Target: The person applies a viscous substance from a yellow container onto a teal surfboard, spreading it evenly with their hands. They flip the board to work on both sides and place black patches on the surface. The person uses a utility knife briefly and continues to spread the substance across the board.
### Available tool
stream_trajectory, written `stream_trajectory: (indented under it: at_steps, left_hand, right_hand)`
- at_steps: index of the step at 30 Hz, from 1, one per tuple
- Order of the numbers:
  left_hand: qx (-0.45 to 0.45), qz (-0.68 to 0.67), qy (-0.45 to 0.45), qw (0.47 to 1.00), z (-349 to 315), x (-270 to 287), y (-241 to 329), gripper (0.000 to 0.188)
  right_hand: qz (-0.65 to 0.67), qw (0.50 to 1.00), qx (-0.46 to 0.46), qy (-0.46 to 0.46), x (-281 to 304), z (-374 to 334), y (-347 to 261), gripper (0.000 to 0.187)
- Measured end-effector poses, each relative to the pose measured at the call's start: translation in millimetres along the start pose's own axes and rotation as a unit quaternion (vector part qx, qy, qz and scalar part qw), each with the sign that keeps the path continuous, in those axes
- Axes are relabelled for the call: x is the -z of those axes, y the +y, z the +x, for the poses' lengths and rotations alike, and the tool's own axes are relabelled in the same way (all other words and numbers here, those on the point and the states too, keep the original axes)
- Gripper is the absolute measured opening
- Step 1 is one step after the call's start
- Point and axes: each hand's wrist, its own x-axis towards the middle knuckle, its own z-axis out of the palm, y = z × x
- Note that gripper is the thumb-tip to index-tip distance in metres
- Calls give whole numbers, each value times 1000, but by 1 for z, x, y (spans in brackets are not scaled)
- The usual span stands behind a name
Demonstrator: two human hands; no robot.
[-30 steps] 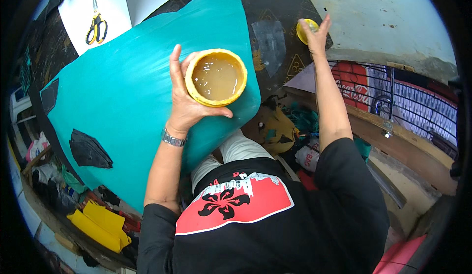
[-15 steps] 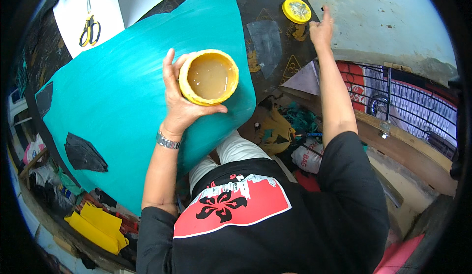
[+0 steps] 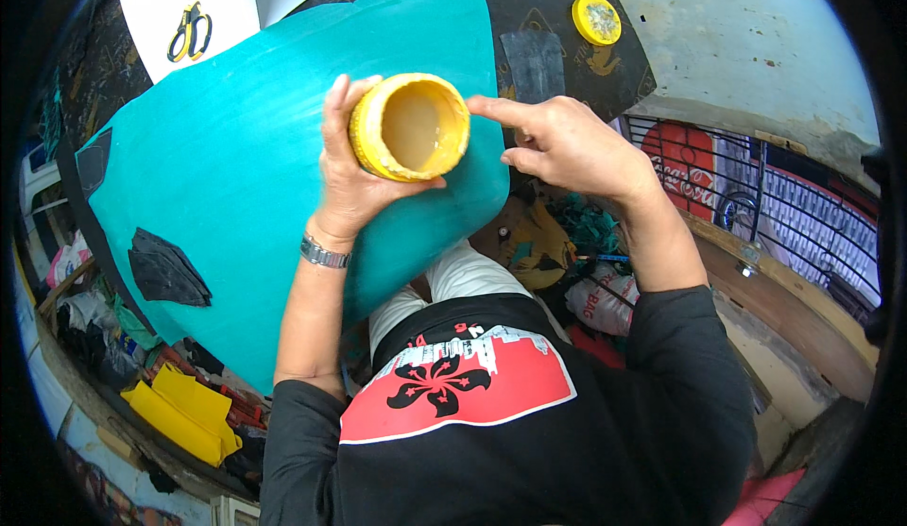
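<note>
Wrapped round a yellow plastic jar [image 3: 367, 139] is my left hand [image 3: 342, 181], holding it above a teal sheet [image 3: 255, 177]. The jar's mouth tilts toward me and shows a pale, cloudy, glue-like substance [image 3: 408, 134] inside. Crusted residue coats the rim. My right hand [image 3: 576, 148] points its index finger at the rim's right side, very close to or touching it. Its thumb stands apart and the other fingers curl in; nothing shows in that hand. The round yellow lid [image 3: 597, 20] lies on the dark patterned table surface to the far right.
Black-and-yellow scissors [image 3: 192, 30] rest on a white sheet [image 3: 142, 16] at the far left. Dark cut pieces [image 3: 168, 269] lie on the teal sheet. A dark grey patch [image 3: 535, 65] sits near the lid. A barred window [image 3: 756, 186] is at right, yellow folded material [image 3: 179, 413] at lower left.
My right hand has come back from beside the lid to the jar's rim. The jar, still in my left hand, has tipped a little.
</note>
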Motion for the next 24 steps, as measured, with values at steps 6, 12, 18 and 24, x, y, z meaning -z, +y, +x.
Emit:
stream_trajectory:
  at_steps: [6, 12, 18, 24]
  left_hand:
    - [-21, 32, 15, 999, -3, 11, 7, 136]
    - [-3, 81, 26, 996, -9, 24, 6, 138]
    - [-23, 44, 39, 998, -20, 27, 1, 130]
    - [-21, 87, 16, 996, -30, 31, 1, 121]
  right_hand:
    - [-154, 987, 10, 53, 6, 7, -39, 49]
    - [-150, 961, -6, 231, 33, -5, -73, 56]
    - [-203, 971, 118, -50, -3, 32, -73, 54]
    - [-259, 952, 103, -128, -20, 57, -75, 16]
